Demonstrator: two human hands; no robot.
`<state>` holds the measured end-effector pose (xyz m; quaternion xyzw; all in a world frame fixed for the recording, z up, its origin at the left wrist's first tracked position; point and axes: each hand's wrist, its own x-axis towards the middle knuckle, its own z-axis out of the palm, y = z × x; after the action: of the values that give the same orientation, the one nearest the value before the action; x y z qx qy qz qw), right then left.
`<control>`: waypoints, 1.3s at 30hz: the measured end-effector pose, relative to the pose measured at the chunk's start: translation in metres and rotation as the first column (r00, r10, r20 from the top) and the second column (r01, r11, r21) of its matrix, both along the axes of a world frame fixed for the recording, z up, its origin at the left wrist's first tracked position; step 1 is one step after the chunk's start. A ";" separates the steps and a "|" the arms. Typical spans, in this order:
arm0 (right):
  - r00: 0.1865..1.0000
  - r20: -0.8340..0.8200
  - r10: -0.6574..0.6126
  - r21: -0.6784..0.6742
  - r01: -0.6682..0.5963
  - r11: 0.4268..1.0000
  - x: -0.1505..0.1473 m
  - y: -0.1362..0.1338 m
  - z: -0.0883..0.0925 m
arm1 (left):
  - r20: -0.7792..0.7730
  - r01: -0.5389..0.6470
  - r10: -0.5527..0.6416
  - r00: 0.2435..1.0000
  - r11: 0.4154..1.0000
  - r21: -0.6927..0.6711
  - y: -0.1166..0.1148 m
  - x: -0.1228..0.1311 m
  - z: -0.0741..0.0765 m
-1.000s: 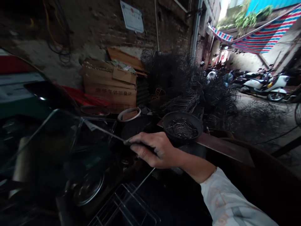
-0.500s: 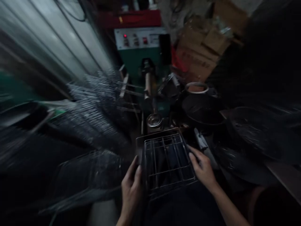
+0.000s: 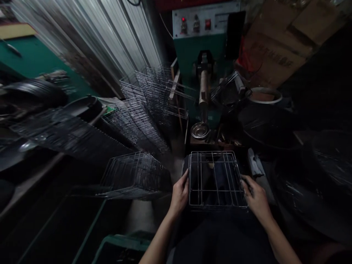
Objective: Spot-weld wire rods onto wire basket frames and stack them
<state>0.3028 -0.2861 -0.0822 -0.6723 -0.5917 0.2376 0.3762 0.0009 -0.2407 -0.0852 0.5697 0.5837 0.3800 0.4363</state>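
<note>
A rectangular wire rack (image 3: pixel 211 190) with thin crossing bars lies between my two hands, in front of my body. My left hand (image 3: pixel 180 194) is closed along its left edge. On the opposite edge my right hand (image 3: pixel 255 200) grips the rack, its fingers curled at the wire. Dark cloth shows through the bars. Whether more than one rack is in my hands, I cannot tell. Just beyond the rack stands a green machine (image 3: pixel 184 55) with a lit red lamp, and small round metal dishes (image 3: pixel 200 130) sit beneath its spindle.
Stacks of wire racks (image 3: pixel 137 121) stand to the left, with another stack (image 3: pixel 137 172) nearer me. A green-rimmed bin (image 3: pixel 123 240) is at lower left. Cardboard boxes (image 3: pixel 271 55) and a pale-rimmed bucket (image 3: pixel 265 94) are at the right. Dark plastic-covered bundles (image 3: pixel 299 194) lie lower right.
The view has swung left and down, so the machine and racks appear farther right and higher. My left hand, earlier with thumb and fingers apart, now closes on the rack's edge.
</note>
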 end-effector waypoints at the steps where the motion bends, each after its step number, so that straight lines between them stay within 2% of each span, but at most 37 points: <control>1: 1.000 0.000 -0.003 -0.008 0.003 1.000 0.000 0.000 -0.002 | -0.011 0.010 -0.010 1.000 1.000 0.002 0.002 0.000 -0.003; 5: 1.000 -0.011 0.014 -0.045 -0.015 0.999 0.003 0.003 -0.007 | -0.069 0.053 -0.053 0.996 0.999 0.006 0.008 -0.002 -0.010; 12: 0.999 -0.034 0.043 -0.052 -0.044 0.998 0.006 0.007 -0.011 | -0.127 0.182 -0.176 0.976 0.982 0.043 0.015 -0.009 -0.015; 20: 0.995 -0.026 0.093 -0.025 -0.094 0.995 0.014 0.004 -0.022 | -0.138 0.197 -0.182 0.974 0.975 0.105 0.008 -0.016 -0.041; 23: 0.993 -0.053 0.109 -0.038 -0.111 0.993 0.018 0.004 -0.028 | -0.160 0.232 -0.215 0.964 0.968 0.100 0.010 -0.019 -0.043; 26: 0.986 -0.113 0.125 -0.064 -0.133 0.989 0.025 0.004 -0.026 | -0.162 0.327 -0.317 0.934 0.945 0.034 0.017 -0.029 -0.031; 28: 0.967 -0.197 0.162 -0.154 -0.194 0.969 0.033 0.002 -0.020 | -0.152 0.409 -0.408 0.900 0.912 -0.023 0.023 -0.037 -0.018; 31: 0.906 -0.367 0.210 -0.327 -0.337 0.883 0.046 -0.001 -0.010 | -0.157 0.501 -0.507 0.848 0.862 -0.076 0.032 -0.044 -0.004; 33: 0.868 -0.454 0.200 -0.374 -0.390 0.842 0.052 -0.004 -0.009 | -0.167 0.531 -0.539 0.826 0.842 -0.093 0.038 -0.048 0.000; 36: 0.798 -0.568 0.203 -0.364 -0.465 0.807 0.050 -0.011 -0.011 | -0.190 0.531 -0.540 0.820 0.841 -0.100 0.053 -0.052 0.010; 37: 0.768 -0.603 0.215 -0.344 -0.494 0.799 0.047 -0.014 -0.012 | -0.212 0.505 -0.509 0.834 0.860 -0.075 0.061 -0.052 0.017; 39: 0.723 -0.649 0.236 -0.292 -0.523 0.801 0.039 -0.021 -0.013 | -0.255 0.433 -0.415 0.874 0.901 0.018 0.079 -0.047 0.043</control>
<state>0.3419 -0.3073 -0.0956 -0.4943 -0.5024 0.6376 0.3111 -0.0463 -0.1619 -0.0422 0.7420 0.4793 0.2234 0.4121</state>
